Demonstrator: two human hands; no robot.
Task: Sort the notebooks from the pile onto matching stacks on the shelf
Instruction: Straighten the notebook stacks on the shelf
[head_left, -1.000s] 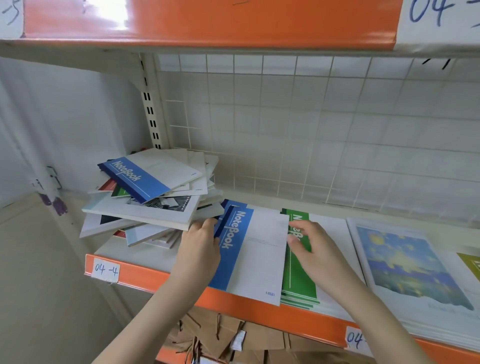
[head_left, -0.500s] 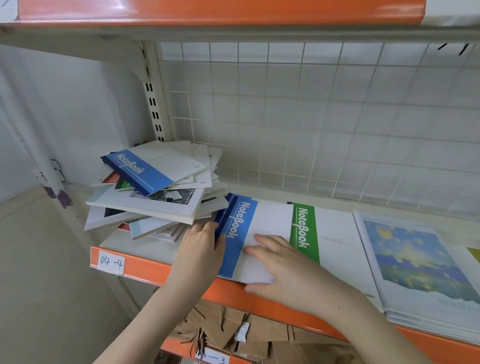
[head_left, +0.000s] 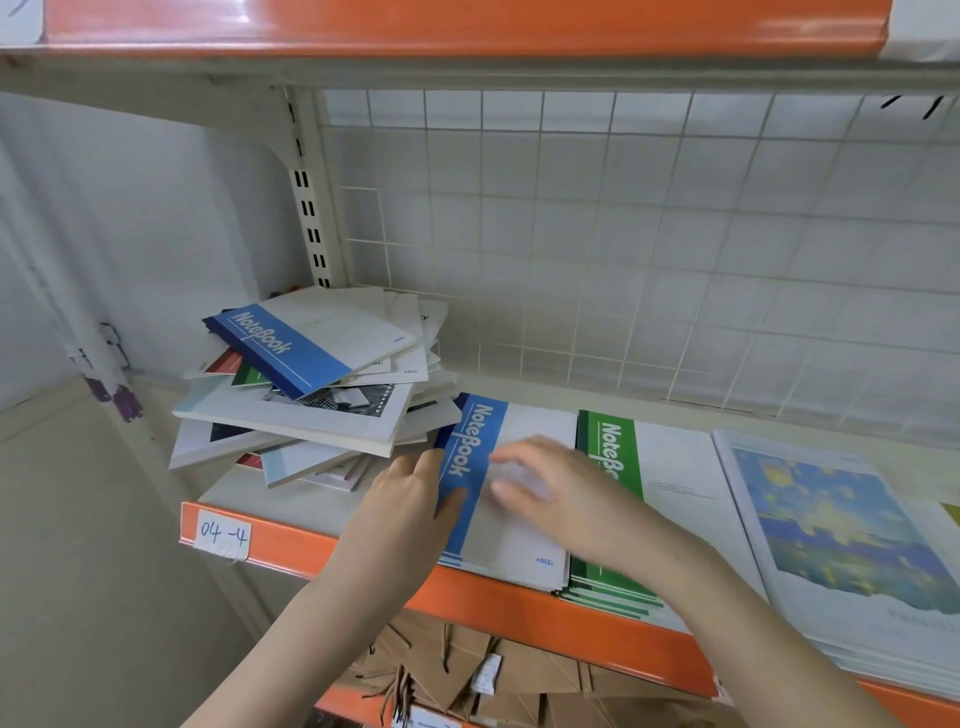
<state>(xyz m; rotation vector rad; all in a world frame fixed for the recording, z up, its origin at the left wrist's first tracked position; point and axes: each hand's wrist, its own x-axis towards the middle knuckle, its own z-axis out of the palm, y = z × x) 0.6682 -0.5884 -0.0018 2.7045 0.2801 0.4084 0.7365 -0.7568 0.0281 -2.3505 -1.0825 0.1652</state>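
A messy pile of notebooks (head_left: 311, 395) lies at the left end of the shelf, topped by a blue-banded notebook (head_left: 306, 343). Right of it sits the blue notebook stack (head_left: 514, 530), then the green notebook stack (head_left: 670, 478), then a stack with painted covers (head_left: 831, 525). My left hand (head_left: 410, 499) rests against the spine edge of the blue stack, thumb on the blue band. My right hand (head_left: 561, 493) hovers over the blue stack's white cover with fingers spread and blurred; it holds nothing.
The shelf has an orange front edge (head_left: 322, 551) with a paper label reading 04-4 (head_left: 222, 534). A white wire grid (head_left: 623, 249) backs the shelf, and another orange shelf (head_left: 467, 26) hangs overhead. Brown paper bags (head_left: 467, 670) lie on the lower level.
The blue notebook has been squared up on its stack and no longer overlaps the green one. My right hand shifted from the green cover to the blue cover and now lifts off it.
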